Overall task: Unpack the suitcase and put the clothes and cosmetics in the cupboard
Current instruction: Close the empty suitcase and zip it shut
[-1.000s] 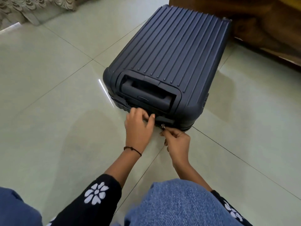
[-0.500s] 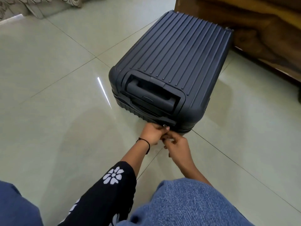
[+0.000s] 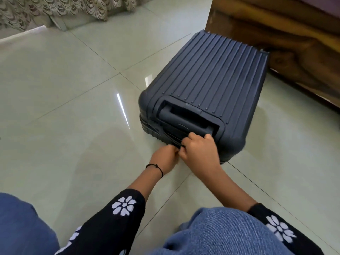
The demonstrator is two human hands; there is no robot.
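Note:
A dark grey ribbed hard-shell suitcase lies flat and closed on the glossy tile floor, its carry handle facing me. My left hand is at the near end's zipper seam, fingers pinched together on the zipper pull, which they hide. Just to its right, my right hand lies over the same end, fingers curled onto the edge below the handle and thumb against the seam. The two hands touch. No clothes or cosmetics show.
A dark wooden piece of furniture stands against the suitcase's far right corner. A patterned curtain hangs at the back left. My knees in blue jeans fill the bottom edge. Pale tile floor stretches to the left.
My right hand left the zipper pull and moved up onto the suitcase's end. My left hand dropped from the end to the zipper seam and now pinches there. The view shifted left.

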